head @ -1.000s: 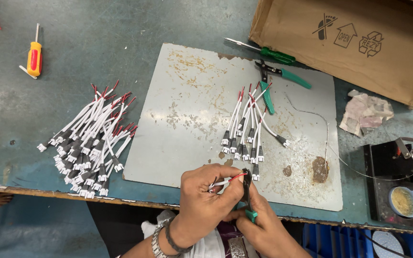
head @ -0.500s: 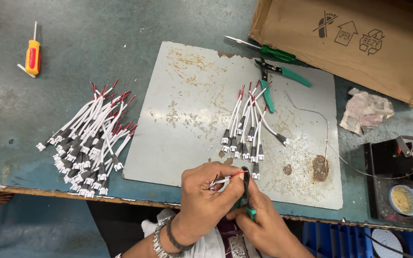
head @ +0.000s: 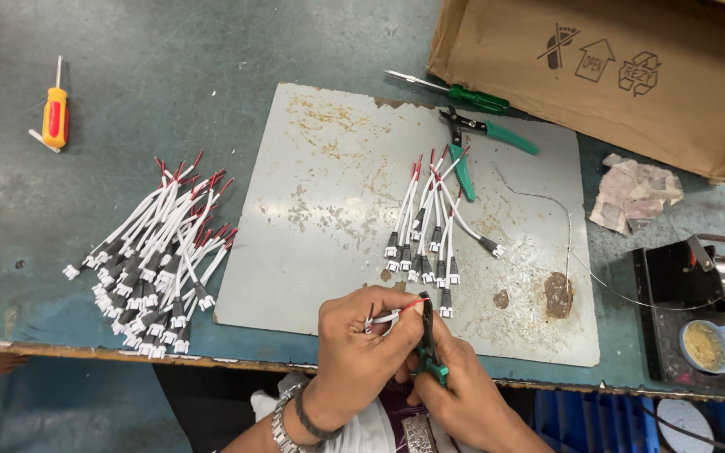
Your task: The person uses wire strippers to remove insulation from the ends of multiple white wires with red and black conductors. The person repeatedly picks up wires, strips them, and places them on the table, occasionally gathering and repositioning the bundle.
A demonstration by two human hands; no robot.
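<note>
Left hand (head: 361, 348) with wire (head: 388, 317), beside pliers (head: 427, 340).

Two screwdrivers (head: 54, 117), two pliers (head: 463, 155)

Even, fairly bright overhead light; soft short shadows; sharp focus; slight edge distortion, perhaps wide lens.

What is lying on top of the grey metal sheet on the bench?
On the metal sheet lie a small bunch of white wire leads, green-handled pliers, a thin loose wire and rusty stains. Its near edge is partly covered by the left hand and right hand.
</note>
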